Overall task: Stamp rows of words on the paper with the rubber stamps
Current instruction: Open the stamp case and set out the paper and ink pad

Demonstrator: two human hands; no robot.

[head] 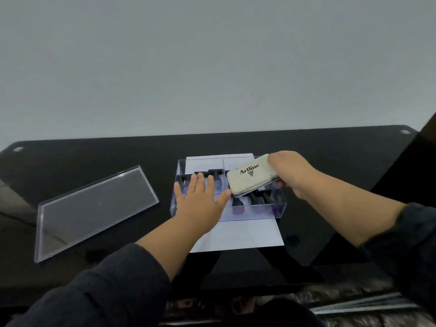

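One view only, from the camera on my head, looking forward and down over a glossy black table [306,156] set against a plain pale wall.

A clear plastic box [257,211] sits in the middle of the table, on top of a white sheet of paper [240,234]. The paper shows beyond the box on the near side and again at the far edge, and the parts I can see carry no stamped words. Inside the box are several rubber stamps [237,202] with dark handles, some upright along the far wall and some lying towards the near right. A thin divider splits the box into left and right parts.

My left hand [200,204] lies flat and relaxed over the left half of the box, fingers spread and gripping nothing, thumb reaching towards the middle.

My right hand [293,174] grasps a pale ink pad [251,175] by its right end. The lid is closed and printed "Artline" above a dark triangle. The ink pad is tilted, held above the right half of the box, its lower corner just beside my left thumb.

To the left, well apart from the box, the clear lid [94,208] lies flat on the table.

Dark sleeves cover both forearms up to near the wrists.
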